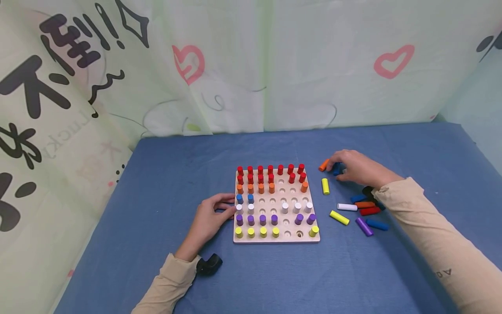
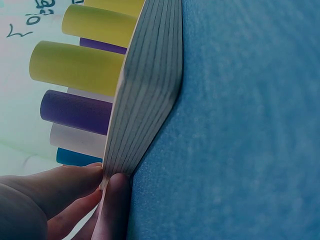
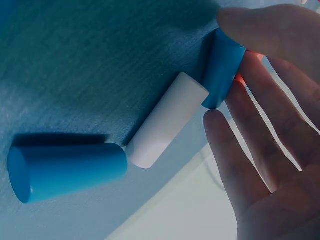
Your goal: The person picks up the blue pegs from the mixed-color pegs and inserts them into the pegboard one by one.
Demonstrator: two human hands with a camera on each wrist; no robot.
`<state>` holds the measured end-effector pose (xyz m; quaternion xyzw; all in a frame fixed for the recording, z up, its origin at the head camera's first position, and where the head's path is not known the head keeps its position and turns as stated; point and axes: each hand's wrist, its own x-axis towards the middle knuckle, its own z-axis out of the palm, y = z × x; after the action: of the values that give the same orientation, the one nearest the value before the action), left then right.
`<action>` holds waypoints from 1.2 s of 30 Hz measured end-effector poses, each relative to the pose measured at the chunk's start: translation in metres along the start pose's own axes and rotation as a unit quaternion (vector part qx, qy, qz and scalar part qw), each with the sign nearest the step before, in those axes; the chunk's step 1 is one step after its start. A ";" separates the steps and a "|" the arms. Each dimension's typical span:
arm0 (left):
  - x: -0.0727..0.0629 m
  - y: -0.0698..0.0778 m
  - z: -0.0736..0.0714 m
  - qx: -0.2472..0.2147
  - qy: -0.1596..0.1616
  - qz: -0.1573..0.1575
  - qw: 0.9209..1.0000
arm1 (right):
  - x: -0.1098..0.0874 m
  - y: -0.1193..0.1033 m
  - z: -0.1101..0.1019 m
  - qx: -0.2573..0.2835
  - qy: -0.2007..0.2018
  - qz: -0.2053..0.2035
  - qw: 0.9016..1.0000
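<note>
A wooden pegboard (image 1: 274, 241) lies on the blue cloth with rows of red, orange, blue, white, purple and yellow pegs upright in it. At its left edge, my left hand (image 1: 210, 214) pinches the board's side; the left wrist view shows fingertips (image 2: 118, 187) on the layered edge (image 2: 152, 65). Beyond the board's right side, my right hand (image 1: 358, 168) reaches down over a blue peg (image 3: 220, 75). Its thumb overlaps one end of that peg, with fingers on the other side. A white peg (image 3: 167, 120) and a second blue peg (image 3: 70, 167) lie beside that hand.
An orange peg (image 1: 323, 165) lies just left of the right hand. Nearer, yellow pegs (image 1: 325, 186), a white peg (image 1: 347, 207), a red peg (image 1: 370, 211), a purple peg (image 1: 364, 226) and a blue peg (image 1: 377, 224) are scattered. A printed curtain (image 1: 298, 65) hangs behind the table.
</note>
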<state>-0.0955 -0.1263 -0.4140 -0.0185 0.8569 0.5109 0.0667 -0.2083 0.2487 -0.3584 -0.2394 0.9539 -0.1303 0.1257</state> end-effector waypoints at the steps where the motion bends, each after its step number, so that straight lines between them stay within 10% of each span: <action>1: 0.000 0.000 0.000 -0.001 0.000 0.000 1.000 | 0.000 0.001 0.000 -0.001 0.000 -0.001 1.000; 36: 0.000 -0.001 0.000 -0.005 -0.002 -0.001 1.000 | -0.001 0.001 0.002 -0.024 0.024 -0.002 0.999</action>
<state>-0.0959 -0.1266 -0.4146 -0.0190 0.8542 0.5150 0.0690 -0.2070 0.2496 -0.3599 -0.2408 0.9592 -0.1129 0.0964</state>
